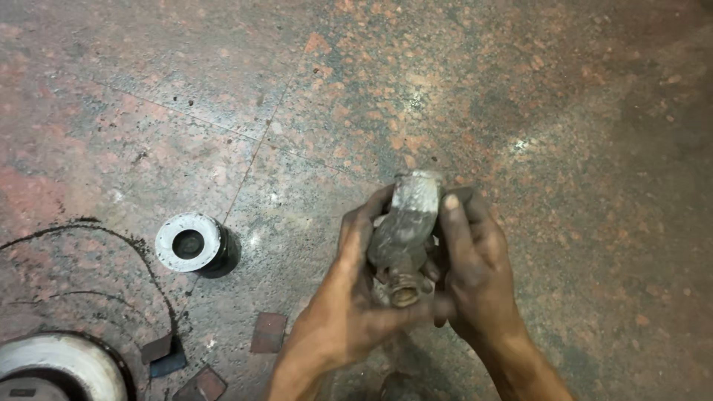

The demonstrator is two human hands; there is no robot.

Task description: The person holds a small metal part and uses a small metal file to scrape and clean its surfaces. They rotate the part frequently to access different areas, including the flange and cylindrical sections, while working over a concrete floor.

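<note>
A grimy grey metal part (407,223), roughly cylindrical with a brighter worn top and a round threaded end pointing toward me, sits upright between both hands over the stone floor. My left hand (349,312) cups it from the left and below, with the thumb crossing under the threaded end. My right hand (475,260) wraps it from the right, thumb pressed on its upper side. Both hands are dark with grease.
A short metal cylinder with a pale ring face and a centre hole (194,243) stands on the speckled reddish floor (520,89) to the left. A larger round metal piece (59,367) shows at the bottom left corner. Small dark square tiles (269,331) lie near my left forearm.
</note>
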